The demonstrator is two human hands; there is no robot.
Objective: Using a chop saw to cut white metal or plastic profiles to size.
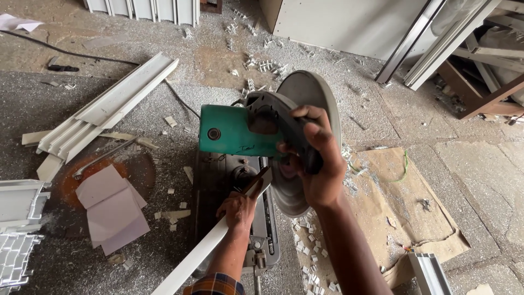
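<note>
The right hand [314, 158] is nearest, fingers wrapped tight round the handle of the green chop saw [240, 131], blade raised; the left hand [237, 210] pins 1 white strip [202, 254] on the saw bed [218, 180]; the cut seems about to start, calling for a steady downward pull.

The gritty floor [480, 180] bears metal shavings [311, 273], white profile lengths [103, 109], flattened cardboard [415, 218], pale paper sheets [112, 210] and the chop saw [256, 164].

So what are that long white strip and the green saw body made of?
The white strip looks like painted or coated aluminium: thin, straight, with silvery chips around. The green saw body seems painted cast metal, matte and scuffed, though plastic is possible.
</note>
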